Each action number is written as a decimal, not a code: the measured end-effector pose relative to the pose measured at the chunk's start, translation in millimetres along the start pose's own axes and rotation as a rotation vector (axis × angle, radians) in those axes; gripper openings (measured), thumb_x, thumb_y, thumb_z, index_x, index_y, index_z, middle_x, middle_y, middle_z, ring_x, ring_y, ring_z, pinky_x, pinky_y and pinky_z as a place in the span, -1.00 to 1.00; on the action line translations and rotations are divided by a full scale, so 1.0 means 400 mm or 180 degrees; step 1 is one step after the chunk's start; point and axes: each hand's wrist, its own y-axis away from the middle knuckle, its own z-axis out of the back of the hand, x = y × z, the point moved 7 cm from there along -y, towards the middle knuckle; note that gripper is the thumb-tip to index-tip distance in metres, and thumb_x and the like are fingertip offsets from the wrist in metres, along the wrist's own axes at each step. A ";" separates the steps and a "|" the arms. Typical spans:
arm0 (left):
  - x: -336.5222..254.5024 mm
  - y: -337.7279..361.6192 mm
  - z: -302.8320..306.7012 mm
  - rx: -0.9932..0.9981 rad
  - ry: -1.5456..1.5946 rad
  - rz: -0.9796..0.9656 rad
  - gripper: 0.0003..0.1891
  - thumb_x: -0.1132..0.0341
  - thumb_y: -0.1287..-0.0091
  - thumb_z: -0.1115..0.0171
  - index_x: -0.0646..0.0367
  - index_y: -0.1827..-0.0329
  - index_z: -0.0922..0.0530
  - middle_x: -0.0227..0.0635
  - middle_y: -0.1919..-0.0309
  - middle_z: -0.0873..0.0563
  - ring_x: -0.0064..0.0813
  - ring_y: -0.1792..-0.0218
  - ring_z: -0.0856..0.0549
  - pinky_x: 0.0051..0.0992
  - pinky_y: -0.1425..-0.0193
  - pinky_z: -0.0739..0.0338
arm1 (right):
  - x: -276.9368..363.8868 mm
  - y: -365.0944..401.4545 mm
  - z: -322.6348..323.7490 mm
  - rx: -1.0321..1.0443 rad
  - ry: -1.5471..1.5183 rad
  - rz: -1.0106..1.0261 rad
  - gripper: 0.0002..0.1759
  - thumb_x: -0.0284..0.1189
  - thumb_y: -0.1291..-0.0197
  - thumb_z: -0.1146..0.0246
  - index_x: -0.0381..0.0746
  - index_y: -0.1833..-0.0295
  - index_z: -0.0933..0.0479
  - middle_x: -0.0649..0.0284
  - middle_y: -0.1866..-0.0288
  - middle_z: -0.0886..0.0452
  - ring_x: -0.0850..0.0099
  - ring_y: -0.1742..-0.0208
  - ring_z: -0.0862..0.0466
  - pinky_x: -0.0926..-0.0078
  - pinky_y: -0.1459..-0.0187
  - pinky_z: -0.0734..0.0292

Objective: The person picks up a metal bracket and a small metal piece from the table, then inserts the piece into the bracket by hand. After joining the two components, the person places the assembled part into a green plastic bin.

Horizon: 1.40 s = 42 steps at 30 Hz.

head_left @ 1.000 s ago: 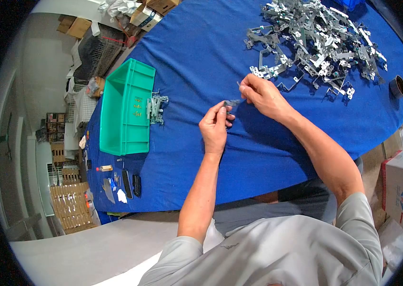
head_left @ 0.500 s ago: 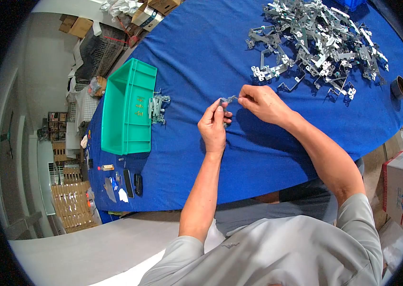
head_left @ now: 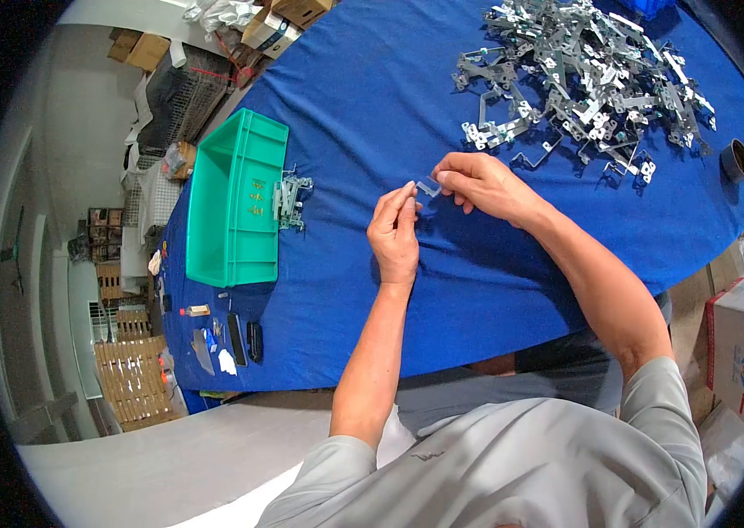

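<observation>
Two hands: we saw both raised just above the blue table [head_left: 363, 97], close together, in front of the person's grey sleeves.
Left hand [head_left: 396, 236]: the fingers stood nearly straight and lay together, their tips at the near end of the small metal piece [head_left: 429, 186]. We could not tell whether they pinched it or only touched it.
Right hand [head_left: 485, 183]: thumb and forefinger were clamped on the other end of the piece, and the remaining fingers curled beneath.
Small metal piece: a pale bent bit, in the air between the two hands and not lying on the cloth.
Change: half a second before, the left fingers were bent tight about the piece. Now they had straightened, and the piece showed plainly between the hands. We judged that the hold had passed mostly to the right hand, with the piece kept in hand.
Green bin [head_left: 227, 211]: it stood to the left, well apart from the hands.
Bundle of brackets [head_left: 290, 201]: just beside the bin's right wall.
Heap of brackets [head_left: 583, 75]: it lay beyond the right hand, near but apart.
Tape roll [head_left: 735, 160]: it sat at the far right edge.
</observation>
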 end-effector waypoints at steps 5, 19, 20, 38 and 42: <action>-0.001 0.001 -0.011 0.0166 -0.0083 -0.0216 -0.77 0.50 -0.49 -0.27 0.23 -0.13 -0.75 -0.29 0.02 -0.77 -0.59 0.16 -0.75 -0.62 0.16 -0.63 | -0.002 -0.002 0.010 0.0181 0.0376 -0.0027 -0.78 -0.35 -0.49 -0.22 -0.30 0.13 -0.59 0.42 0.35 -0.54 0.66 0.34 -0.49 0.59 0.33 -0.45; 0.045 0.010 0.010 -0.0385 0.0621 0.0707 -0.74 0.40 -0.58 -0.17 0.35 -0.20 -0.64 -0.19 0.10 -0.81 -0.58 0.29 -0.76 -0.67 0.44 -0.57 | 0.023 0.006 -0.001 -0.0144 0.0832 0.0700 -0.73 -0.33 -0.36 -0.26 -0.37 0.16 -0.64 0.03 0.46 -0.64 0.25 0.43 -0.65 0.22 0.31 -0.51; 0.045 0.009 0.010 -0.0385 0.0618 0.0713 -0.74 0.40 -0.58 -0.17 0.35 -0.20 -0.64 -0.18 0.10 -0.81 -0.57 0.29 -0.76 -0.67 0.44 -0.57 | 0.028 0.009 -0.007 -0.0086 0.0895 0.0741 -0.73 -0.34 -0.35 -0.26 -0.37 0.16 -0.63 0.02 0.45 -0.65 0.22 0.42 -0.67 0.21 0.30 -0.51; 0.036 0.006 0.002 -0.0122 0.0602 0.0355 -0.75 0.46 -0.52 -0.24 0.28 -0.18 -0.70 -0.22 0.05 -0.81 -0.55 0.20 -0.77 -0.62 0.28 -0.62 | 0.031 0.006 0.010 -0.0389 0.1485 0.0958 -0.77 -0.33 -0.29 -0.31 -0.31 0.21 -0.62 -0.06 0.38 -0.69 -0.04 0.30 -0.73 0.09 0.28 -0.55; 0.030 0.003 0.006 -0.0097 0.0536 0.0187 -0.77 0.50 -0.48 -0.27 0.30 -0.13 -0.73 -0.24 -0.01 -0.78 -0.54 0.14 -0.77 -0.57 0.13 -0.66 | 0.013 0.002 0.015 -0.0400 0.1194 0.0827 -0.78 -0.35 -0.29 -0.32 -0.32 0.19 -0.63 0.01 0.40 -0.70 0.09 0.37 -0.74 0.18 0.31 -0.58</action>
